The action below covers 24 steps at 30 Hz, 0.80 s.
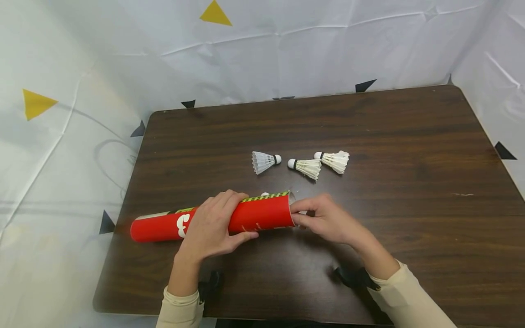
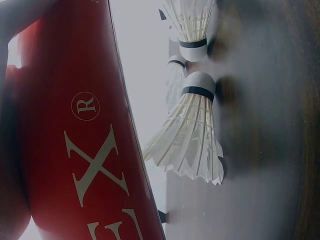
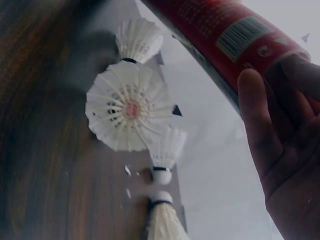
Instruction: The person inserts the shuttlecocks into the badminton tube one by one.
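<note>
A long red shuttlecock tube (image 1: 262,214) lies across the front of me, tilted slightly up to the right. My left hand (image 1: 213,223) grips it around the middle, thumb on the near side. At the tube's right mouth is my right hand (image 1: 324,218), with some fingers inside the opening and one outside against the wall in the right wrist view. Whatever those inner fingers touch is hidden. Beyond the tube lie a white shuttlecock (image 1: 263,161) and two cream ones, a middle shuttlecock (image 1: 305,167) and a right shuttlecock (image 1: 334,161). Another shuttlecock's cork (image 1: 265,194) peeks from behind the tube.
The brown wood-grain table (image 1: 410,159) has white sheeting (image 1: 307,54) along its back and sides. Small white bits (image 3: 128,170) lie near the shuttlecocks. A dark strap (image 1: 354,278) is on the right wrist.
</note>
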Available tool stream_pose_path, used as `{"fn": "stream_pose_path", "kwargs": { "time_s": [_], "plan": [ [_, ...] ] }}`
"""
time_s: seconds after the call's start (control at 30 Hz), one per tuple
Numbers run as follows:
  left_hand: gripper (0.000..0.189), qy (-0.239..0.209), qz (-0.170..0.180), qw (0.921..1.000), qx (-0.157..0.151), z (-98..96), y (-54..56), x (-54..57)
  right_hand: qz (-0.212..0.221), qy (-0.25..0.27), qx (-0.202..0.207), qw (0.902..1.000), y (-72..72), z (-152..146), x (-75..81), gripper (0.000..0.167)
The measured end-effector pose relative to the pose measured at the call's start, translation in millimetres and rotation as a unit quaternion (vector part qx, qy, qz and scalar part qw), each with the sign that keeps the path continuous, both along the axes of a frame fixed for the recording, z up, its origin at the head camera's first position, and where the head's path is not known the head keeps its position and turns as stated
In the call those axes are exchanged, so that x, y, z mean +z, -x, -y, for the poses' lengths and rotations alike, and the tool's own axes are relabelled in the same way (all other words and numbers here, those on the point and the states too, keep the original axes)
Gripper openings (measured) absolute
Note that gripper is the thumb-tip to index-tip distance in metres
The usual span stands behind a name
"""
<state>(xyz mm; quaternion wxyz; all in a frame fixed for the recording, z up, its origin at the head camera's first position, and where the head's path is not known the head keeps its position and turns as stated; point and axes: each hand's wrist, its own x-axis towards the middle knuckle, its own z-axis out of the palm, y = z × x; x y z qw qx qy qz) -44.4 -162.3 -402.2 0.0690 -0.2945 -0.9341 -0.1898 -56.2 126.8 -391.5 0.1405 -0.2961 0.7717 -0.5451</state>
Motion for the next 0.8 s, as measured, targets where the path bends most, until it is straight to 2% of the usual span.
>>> {"fn": "stream_pose_path", "kwargs": {
  "time_s": [0.13, 0.3, 0.57, 0.8],
  "plan": [
    [0.077, 0.004, -0.001, 1.0, -0.003, -0.1, -0.8, -0.7, 0.01, 0.004, 0.021, 0.9997, 6.2, 9.0, -5.4, 0.019],
    [0.077, 0.003, -0.001, 1.0, -0.003, 0.3, -0.8, 0.0, 0.045, 0.015, 0.036, 0.9982, 13.5, 16.8, -4.2, 0.013],
    [0.077, 0.006, -0.002, 1.0, -0.001, 0.5, 0.2, 0.2, 0.081, 0.004, 0.03, 0.9963, 19.6, 22.6, -2.1, 0.013],
    [0.077, 0.004, -0.001, 1.0, -0.001, 0.3, -0.1, 0.2, 0.087, -0.01, 0.028, 0.9958, 18.4, 21.3, 2.8, 0.012]
  ]
}}
